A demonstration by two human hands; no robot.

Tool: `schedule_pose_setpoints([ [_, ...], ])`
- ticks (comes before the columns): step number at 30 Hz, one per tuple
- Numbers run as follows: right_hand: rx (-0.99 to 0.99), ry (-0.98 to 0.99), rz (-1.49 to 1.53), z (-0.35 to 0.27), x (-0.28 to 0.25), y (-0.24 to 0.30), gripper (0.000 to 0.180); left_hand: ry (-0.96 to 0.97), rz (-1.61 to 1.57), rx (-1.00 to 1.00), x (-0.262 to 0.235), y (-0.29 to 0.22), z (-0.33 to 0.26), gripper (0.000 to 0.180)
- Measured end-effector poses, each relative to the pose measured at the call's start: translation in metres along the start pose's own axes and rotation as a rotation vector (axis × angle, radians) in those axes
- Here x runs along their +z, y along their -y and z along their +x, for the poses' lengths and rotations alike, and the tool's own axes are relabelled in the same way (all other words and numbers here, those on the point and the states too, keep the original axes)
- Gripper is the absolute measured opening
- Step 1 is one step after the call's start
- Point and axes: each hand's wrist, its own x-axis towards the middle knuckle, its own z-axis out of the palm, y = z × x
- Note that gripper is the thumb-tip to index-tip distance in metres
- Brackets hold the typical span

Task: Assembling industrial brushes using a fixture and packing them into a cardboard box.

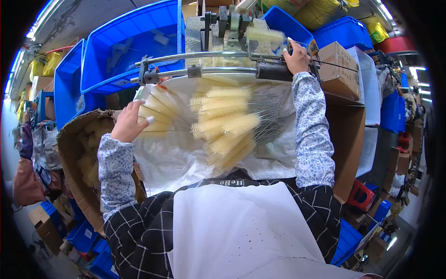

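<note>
Head view, and I'm watching the left hand point(128, 123), fingers loosely parted, by the brushes point(157, 113) fanned near the left edge of the sheet point(169, 167), the main pile point(226, 124) mid-sheet, while the right hand point(298, 56) meets the machine's point(276, 71) right end, grip unclear to me.
</note>
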Motion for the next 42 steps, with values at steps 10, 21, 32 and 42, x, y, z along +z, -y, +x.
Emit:
schedule_pose_setpoints([
  [10,-0.064,-0.067,0.161,-0.004,0.018,0.066,0.034,0.020,-0.463,-0.070,0.047,0.040,-0.010,0.043],
  [21,-0.102,0.021,0.109,-0.013,0.006,0.121,0.037,0.205,-0.538,-0.059,0.001,-0.005,0.007,0.033],
  [32,-0.094,-0.068,0.158,0.004,0.015,-0.012,0.032,-0.163,-0.849,0.193,-0.089,0.056,-0.056,0.032],
  [42,-0.357,0.132,-0.042,0.048,-0.004,-0.059,0.021,-0.163,-1.080,0.567,-0.092,-0.015,-0.008,0.035],
])
